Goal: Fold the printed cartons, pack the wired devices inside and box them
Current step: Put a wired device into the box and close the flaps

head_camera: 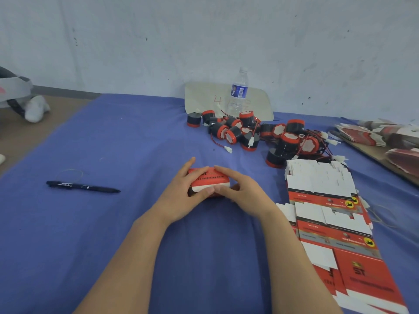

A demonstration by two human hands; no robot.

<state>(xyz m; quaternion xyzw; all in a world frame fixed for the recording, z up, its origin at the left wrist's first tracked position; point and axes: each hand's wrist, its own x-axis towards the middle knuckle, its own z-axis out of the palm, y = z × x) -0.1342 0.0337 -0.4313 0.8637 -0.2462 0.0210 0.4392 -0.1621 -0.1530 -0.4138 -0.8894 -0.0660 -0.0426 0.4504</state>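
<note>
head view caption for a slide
Left hand and right hand hold a red carton on blue cloth, wired devices piled behind, flat cartons beside.

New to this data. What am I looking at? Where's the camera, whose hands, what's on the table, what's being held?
There is no robot here: a person is working with two bare hands. The single picture comes from a wide-angle camera worn on the person's head. It looks forward and down, so the forearms enter from the bottom.

The left hand and right hand together hold a small red carton over the blue-covered table. Their fingers lie over its top and their thumbs are at its near side.

Behind the carton is a pile of wired devices, round and black-and-red. To the right is a fanned row of flat cartons, not yet folded. A black pen lies to the left, and a water bottle stands by the wall.

Whether the held carton already has a device inside cannot be seen.
</note>
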